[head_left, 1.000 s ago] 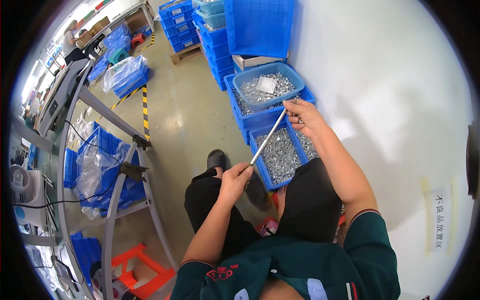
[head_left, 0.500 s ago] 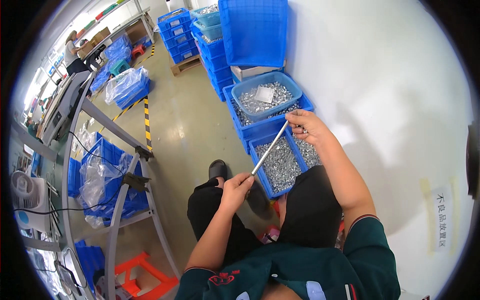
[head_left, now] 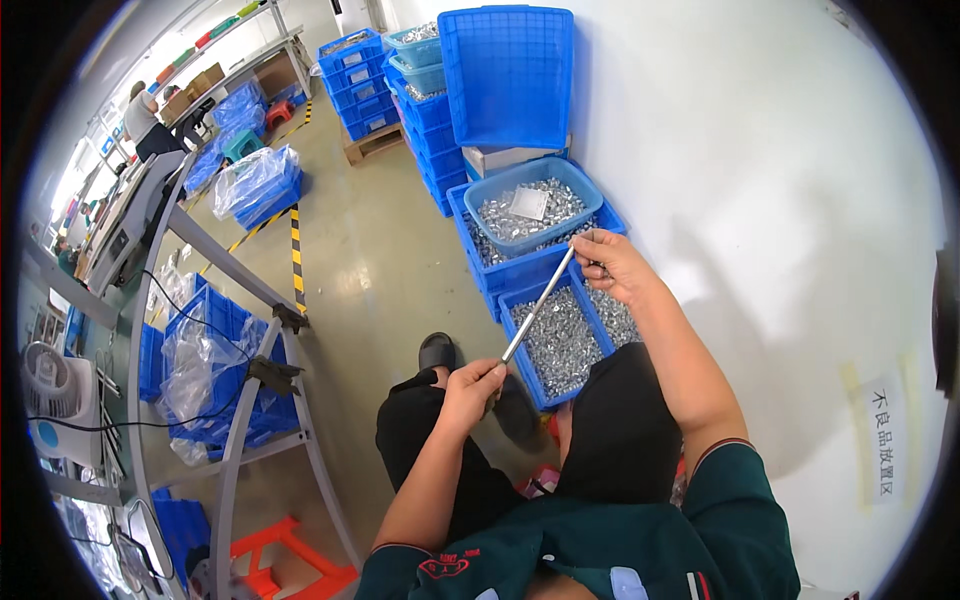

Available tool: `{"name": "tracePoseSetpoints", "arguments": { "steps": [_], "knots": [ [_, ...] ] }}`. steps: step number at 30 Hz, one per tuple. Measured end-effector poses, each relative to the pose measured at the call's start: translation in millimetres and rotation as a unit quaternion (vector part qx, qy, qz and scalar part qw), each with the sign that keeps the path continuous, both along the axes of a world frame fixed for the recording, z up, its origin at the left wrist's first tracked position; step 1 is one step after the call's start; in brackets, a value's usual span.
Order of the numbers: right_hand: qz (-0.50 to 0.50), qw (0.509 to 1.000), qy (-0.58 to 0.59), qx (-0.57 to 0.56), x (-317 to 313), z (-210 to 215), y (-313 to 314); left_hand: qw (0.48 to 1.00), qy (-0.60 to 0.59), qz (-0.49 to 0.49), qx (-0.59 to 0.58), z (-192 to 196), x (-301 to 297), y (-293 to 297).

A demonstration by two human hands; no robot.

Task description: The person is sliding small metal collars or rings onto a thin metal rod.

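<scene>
A slim silvery metal rod (head_left: 540, 303) slants between my two hands, its far end up and to the right. My left hand (head_left: 471, 393) is closed around the lower end. With thumb and fingertips, my right hand (head_left: 610, 262) pinches the upper end; whether small parts are also tucked in its curled fingers I cannot make out. Below the rod stands a blue divided crate (head_left: 541, 393) full of small shiny metal pieces. Just beyond my right hand, a light-blue basin (head_left: 490, 222) of similar pieces, with a small white square piece on top, rests on a larger blue crate (head_left: 478, 262).
Stacked blue crates (head_left: 425, 135) stand along the wall, and an upright blue tray (head_left: 508, 75) leans behind the basin. At left are a grey-framed workbench (head_left: 232, 262), plastic-covered blue crates (head_left: 262, 190) and an orange stool (head_left: 290, 560). Another person (head_left: 145, 120) is far left.
My hands keep hold of the rod, at nearly the same slant. The left hand sits slightly lower, and the crates appear a little lower in view. The distant person has turned.
</scene>
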State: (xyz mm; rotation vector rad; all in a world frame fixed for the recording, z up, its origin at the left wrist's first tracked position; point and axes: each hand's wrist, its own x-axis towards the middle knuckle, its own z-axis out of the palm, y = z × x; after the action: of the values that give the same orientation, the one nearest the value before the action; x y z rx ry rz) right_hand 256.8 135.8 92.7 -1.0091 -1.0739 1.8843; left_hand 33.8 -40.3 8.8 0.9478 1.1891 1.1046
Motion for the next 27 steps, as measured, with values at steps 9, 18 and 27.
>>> {"name": "tracePoseSetpoints", "arguments": {
  "steps": [9,18,27],
  "knots": [
    [0.143,0.985,-0.092,0.035,-18.9,3.0,-16.9,0.999,-0.037,-0.017,-0.017,11.8,3.0,6.3],
    [0.128,0.985,-0.044,-0.107,-7.7,-13.7,3.3,0.998,-0.059,0.018,0.008,10.3,3.5,7.8],
    [0.057,0.987,0.075,-0.130,-4.2,-17.3,6.9,0.999,-0.027,0.024,0.007,1.9,-7.0,-0.5]
  ]
}}
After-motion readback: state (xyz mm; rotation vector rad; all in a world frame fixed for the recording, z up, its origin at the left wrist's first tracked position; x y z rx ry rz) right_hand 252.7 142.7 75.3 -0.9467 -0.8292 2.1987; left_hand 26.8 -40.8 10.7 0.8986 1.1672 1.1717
